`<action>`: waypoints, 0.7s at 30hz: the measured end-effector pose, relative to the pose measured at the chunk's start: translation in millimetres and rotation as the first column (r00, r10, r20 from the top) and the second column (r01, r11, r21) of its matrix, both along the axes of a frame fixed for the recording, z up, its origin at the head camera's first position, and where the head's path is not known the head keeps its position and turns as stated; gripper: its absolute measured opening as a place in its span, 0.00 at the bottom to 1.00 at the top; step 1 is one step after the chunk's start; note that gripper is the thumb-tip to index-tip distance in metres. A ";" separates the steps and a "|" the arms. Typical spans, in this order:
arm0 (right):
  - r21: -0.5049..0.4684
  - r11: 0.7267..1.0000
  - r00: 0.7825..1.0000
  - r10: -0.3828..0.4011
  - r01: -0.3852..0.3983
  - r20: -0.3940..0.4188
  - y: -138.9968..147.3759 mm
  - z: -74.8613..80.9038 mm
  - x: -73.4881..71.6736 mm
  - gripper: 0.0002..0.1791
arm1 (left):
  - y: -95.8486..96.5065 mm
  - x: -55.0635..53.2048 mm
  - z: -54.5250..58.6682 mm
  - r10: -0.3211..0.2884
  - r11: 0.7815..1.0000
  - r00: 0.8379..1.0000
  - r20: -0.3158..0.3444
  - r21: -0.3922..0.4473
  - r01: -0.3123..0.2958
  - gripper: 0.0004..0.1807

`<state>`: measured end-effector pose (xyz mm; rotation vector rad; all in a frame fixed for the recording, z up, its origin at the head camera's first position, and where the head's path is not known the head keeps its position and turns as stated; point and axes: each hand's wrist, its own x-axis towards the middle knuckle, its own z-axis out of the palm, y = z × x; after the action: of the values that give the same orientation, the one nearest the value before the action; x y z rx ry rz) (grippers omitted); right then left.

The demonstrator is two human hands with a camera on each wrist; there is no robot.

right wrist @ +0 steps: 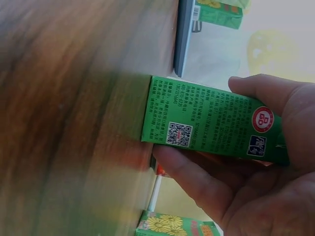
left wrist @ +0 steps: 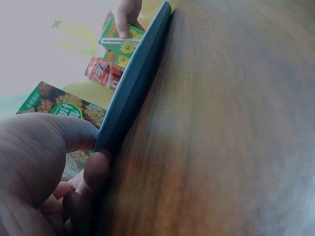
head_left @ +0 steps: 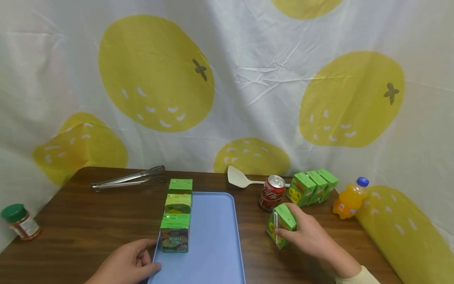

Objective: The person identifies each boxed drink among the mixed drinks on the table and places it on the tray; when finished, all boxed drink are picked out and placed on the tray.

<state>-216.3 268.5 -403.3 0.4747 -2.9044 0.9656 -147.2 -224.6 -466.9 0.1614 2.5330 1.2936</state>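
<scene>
My right hand (head_left: pixel 312 236) grips a green drink carton (head_left: pixel 280 227) by its sides, thumb on the face with the straw. In the right wrist view, the end of this carton (right wrist: pixel 211 118) is close to the wooden table. At the front left, my left hand (head_left: pixel 125 262) pinches the left rim of a light blue tray (head_left: pixel 216 232) between thumb and fingers. Three cartons stand in a row along the tray's left side; the nearest is a dark-faced carton (head_left: pixel 175 236) with a green top, right beside my left hand.
Behind the held carton stand a red cola can (head_left: pixel 272 193) and three green cartons (head_left: pixel 312 187). An orange soda bottle (head_left: pixel 349 199) is at the far right. A white spatula (head_left: pixel 238 177) and metal tongs (head_left: pixel 127 179) lie at the back. A green-lidded spice jar (head_left: pixel 22 223) stands far left.
</scene>
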 end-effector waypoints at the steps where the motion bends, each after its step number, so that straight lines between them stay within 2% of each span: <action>1: -0.004 1.000 1.000 0.000 0.000 -0.004 -0.1 -0.4 -0.4 0.39 | -0.1 0.1 0.2 0.003 1.000 1.000 0.007 0.002 -0.003 0.40; 5: -0.022 1.000 1.000 -0.015 0.015 -0.011 -0.5 -3.1 -2.0 0.39 | -1.7 0.6 -0.2 0.009 1.000 1.000 0.021 0.013 -0.009 0.40; 6: -0.017 0.999 0.999 -0.029 0.029 -0.014 5.3 -13.6 -9.6 0.39 | -2.0 0.7 -1.0 0.009 1.000 1.000 0.020 0.018 -0.009 0.41; 7: -0.026 0.999 0.999 -0.034 0.033 -0.013 6.3 -15.4 -10.8 0.39 | -2.0 0.9 -1.7 0.015 1.000 0.999 0.028 0.021 -0.016 0.41; 12: -0.054 0.997 0.999 -0.048 0.047 -0.018 8.7 -19.8 -14.4 0.38 | -0.9 0.4 -4.8 0.044 0.999 0.997 0.057 0.024 -0.046 0.43; 13: -0.066 0.997 0.999 -0.045 0.044 -0.015 2.8 -10.3 -7.3 0.37 | -0.9 0.0 -5.4 0.047 0.999 0.997 0.061 0.024 -0.049 0.43; 21: -0.089 0.993 0.997 -0.082 0.081 -0.008 2.0 -8.4 -7.7 0.37 | -3.0 -2.6 -10.6 0.032 0.999 0.999 0.034 0.037 -0.033 0.41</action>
<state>-224.0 270.5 -411.7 0.3521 -2.8307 1.0705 -149.8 -227.6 -477.6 0.1067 2.4943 1.3456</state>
